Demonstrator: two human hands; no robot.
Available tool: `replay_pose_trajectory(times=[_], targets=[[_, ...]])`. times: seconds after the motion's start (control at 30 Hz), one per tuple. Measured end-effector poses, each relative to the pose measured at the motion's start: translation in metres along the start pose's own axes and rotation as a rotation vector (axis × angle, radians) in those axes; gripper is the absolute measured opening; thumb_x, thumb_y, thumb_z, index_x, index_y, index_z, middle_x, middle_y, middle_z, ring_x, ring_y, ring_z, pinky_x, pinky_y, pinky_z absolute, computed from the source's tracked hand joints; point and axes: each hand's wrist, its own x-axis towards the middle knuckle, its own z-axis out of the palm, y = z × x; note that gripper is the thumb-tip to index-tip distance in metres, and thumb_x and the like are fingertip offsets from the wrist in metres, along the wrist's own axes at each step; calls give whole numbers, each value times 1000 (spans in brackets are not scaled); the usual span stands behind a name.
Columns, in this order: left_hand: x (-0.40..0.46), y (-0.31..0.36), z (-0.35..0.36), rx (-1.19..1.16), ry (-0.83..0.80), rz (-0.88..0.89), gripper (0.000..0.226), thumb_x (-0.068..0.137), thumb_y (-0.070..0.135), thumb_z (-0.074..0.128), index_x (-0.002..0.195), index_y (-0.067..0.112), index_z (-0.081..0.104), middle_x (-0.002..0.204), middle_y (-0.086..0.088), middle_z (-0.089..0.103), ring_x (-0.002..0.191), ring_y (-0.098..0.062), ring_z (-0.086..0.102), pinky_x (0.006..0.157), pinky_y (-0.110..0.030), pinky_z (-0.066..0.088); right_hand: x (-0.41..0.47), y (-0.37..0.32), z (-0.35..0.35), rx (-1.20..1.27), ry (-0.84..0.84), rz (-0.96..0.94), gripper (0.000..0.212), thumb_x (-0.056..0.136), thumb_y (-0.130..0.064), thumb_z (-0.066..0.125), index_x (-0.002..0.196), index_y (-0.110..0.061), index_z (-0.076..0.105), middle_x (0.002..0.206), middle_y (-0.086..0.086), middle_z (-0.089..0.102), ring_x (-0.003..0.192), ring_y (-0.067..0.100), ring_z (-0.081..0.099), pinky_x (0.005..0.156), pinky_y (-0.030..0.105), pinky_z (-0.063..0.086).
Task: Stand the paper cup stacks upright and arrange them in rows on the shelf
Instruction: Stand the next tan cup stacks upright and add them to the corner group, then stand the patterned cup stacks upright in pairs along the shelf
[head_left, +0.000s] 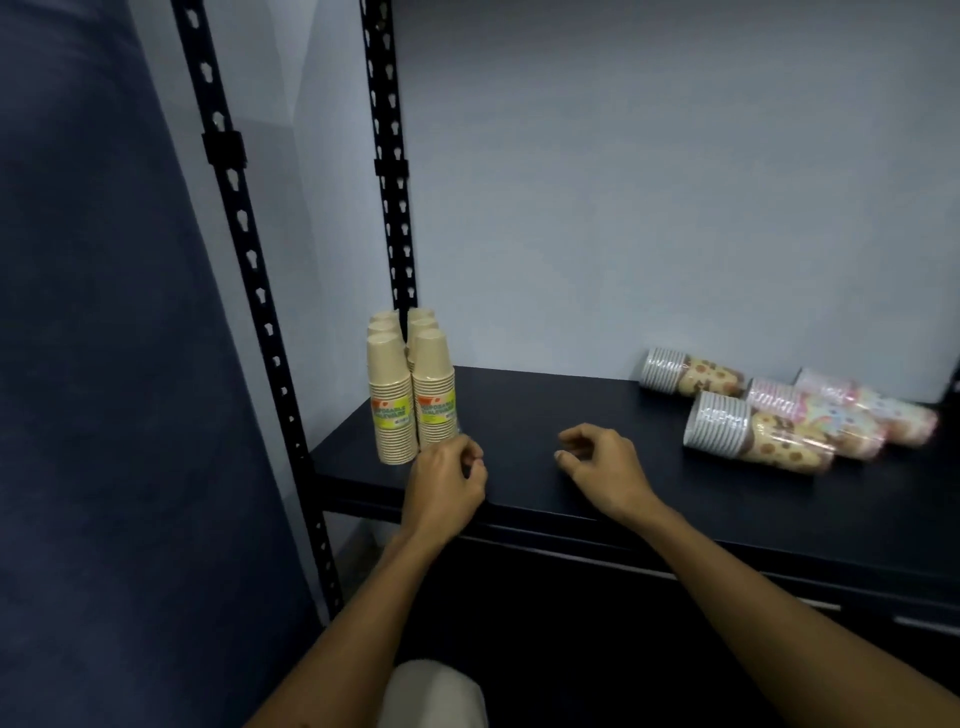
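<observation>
Six kraft cup stacks (413, 395) stood upright at the shelf's (545, 410) left; four patterned stacks (753, 431) lay toppled far right; light, crushable, film-slick, best held mid-sleeve; left hand (447, 480) and right hand (602, 462) loosely curled, empty.

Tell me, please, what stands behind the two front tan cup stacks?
Behind the front stacks, more tan stacks stand in two rows, only their tops showing. Their lower parts are covered, so I cannot say what lies behind them.
</observation>
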Motion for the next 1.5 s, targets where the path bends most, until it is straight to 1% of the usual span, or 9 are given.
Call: replay_pose_trajectory(times=[0.2, 0.4, 0.6, 0.77, 0.87, 0.97, 1.1, 1.33, 1.5], targets=[[9, 39, 46, 29, -185, 19, 8, 83, 21, 62, 89, 20, 67, 87, 6, 70, 83, -13, 63, 80, -34, 53, -28, 34, -65, -38, 94, 88, 23, 85, -17, 69, 107, -10, 68, 95, -1, 68, 88, 10, 63, 79, 16, 45], [24, 98, 96, -61, -343, 64, 21, 86, 23, 62, 107, 19, 63, 105, 2, 67, 97, -15, 62, 86, -32, 52, -55, 72, -137, -121, 213, 157, 13, 85, -14, 68, 97, -11, 72, 89, -2, 72, 81, 5, 64, 69, 3, 44], [43, 159, 135, -189, -368, 254, 61, 83, 35, 66, 137, 21, 43, 141, 0, 47, 130, -20, 42, 106, -36, 38, -69, 110, -201, -192, 413, 278, 18, 85, -13, 66, 103, -9, 68, 90, 0, 68, 88, 17, 64, 77, 24, 47], [61, 181, 155, -54, -516, 412, 92, 79, 43, 69, 151, 27, 15, 160, 5, 13, 147, -15, 11, 116, -50, 21, -53, 136, -218, -209, 489, 268, 40, 81, -11, 69, 120, -11, 58, 118, 9, 57, 110, 22, 55, 96, 31, 44], [68, 173, 162, 42, -634, 479, 89, 82, 39, 68, 152, 27, 14, 160, 6, 11, 148, -12, 6, 118, -48, 18, -42, 141, -218, -260, 494, 190, 48, 79, -7, 68, 125, -11, 53, 130, 10, 51, 123, 27, 45, 104, 34, 36], [69, 160, 162, -41, -526, 480, 75, 83, 18, 70, 147, 24, 31, 153, 4, 32, 141, -15, 28, 113, -28, 22, -29, 147, -215, -398, 417, 179, 62, 81, -9, 66, 138, -13, 42, 149, 9, 35, 135, 30, 31, 108, 40, 31], [67, 138, 159, -182, -369, 384, 71, 75, 4, 73, 138, 21, 45, 141, 5, 47, 128, -14, 44, 108, -37, 40, -14, 159, -212, -491, 312, 214, 72, 82, -16, 65, 146, -15, 31, 153, 12, 29, 141, 32, 24, 109, 50, 34], [67, 119, 158, -318, -126, 148, 56, 73, 11, 76, 125, 18, 57, 116, 3, 64, 104, -16, 59, 85, -28, 47, -9, 166, -214, -512, 255, 266, 72, 83, -19, 67, 145, -15, 30, 145, 13, 38, 131, 35, 37, 100, 54, 41], [69, 121, 164, -267, -231, -57, 68, 66, 23, 85, 126, 19, 53, 118, -6, 57, 110, -22, 55, 88, -28, 42, -11, 164, -211, -509, 258, 237, 66, 83, -25, 69, 140, -16, 37, 134, 15, 40, 120, 36, 45, 94, 45, 46]])
